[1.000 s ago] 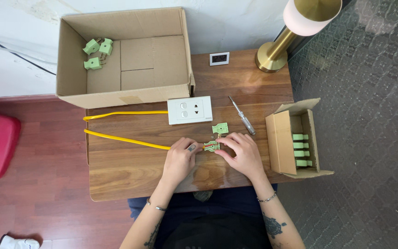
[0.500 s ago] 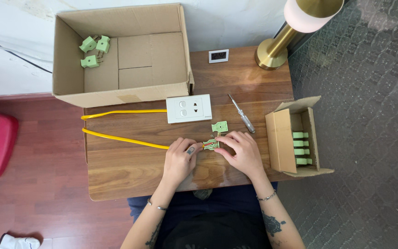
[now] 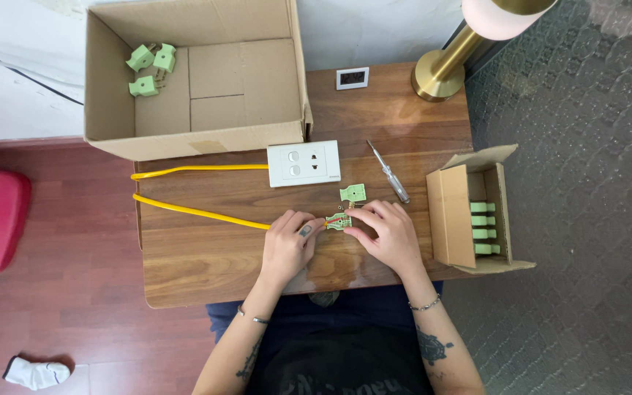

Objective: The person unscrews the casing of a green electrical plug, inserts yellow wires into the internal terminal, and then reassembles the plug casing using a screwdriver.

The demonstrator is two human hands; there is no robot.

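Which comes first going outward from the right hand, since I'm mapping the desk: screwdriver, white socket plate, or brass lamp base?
From the right hand:
1. Screwdriver, just above it.
2. White socket plate, up-left.
3. Brass lamp base, at the far edge.

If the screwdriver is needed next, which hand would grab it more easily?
Probably the right hand. The screwdriver lies just beyond it on the table, on that side. The left hand is farther off and pins the yellow cable at the open green plug.

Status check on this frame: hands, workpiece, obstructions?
Left hand and right hand both pinching the open green plug on the yellow cable. Loose plug cover and screwdriver beside, not blocking.
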